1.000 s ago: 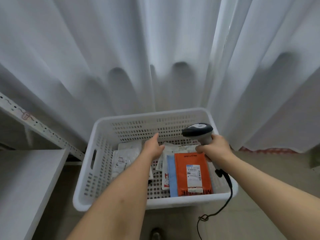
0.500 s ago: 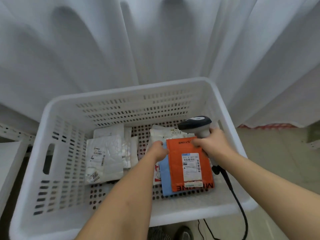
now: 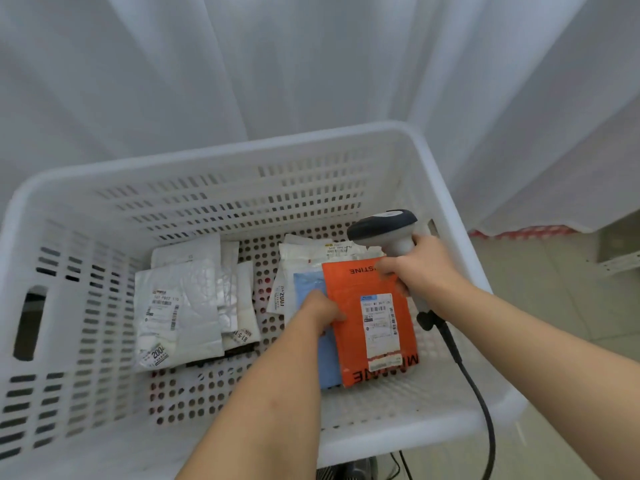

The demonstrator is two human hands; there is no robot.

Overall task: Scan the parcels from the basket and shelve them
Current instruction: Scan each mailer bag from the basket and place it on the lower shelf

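Orange parcel (image 3: 372, 320) atop a blue one (image 3: 311, 289) inside white basket (image 3: 242, 150), pinched at its edge by left hand (image 3: 320, 311), right hand (image 3: 424, 268) gripping corded scanner (image 3: 384, 228).

Parcels in a white basket (image 3: 221, 157)
Orange parcel (image 3: 372, 327) on a blue one (image 3: 311, 282); silver packets (image 3: 180, 313) lie left.
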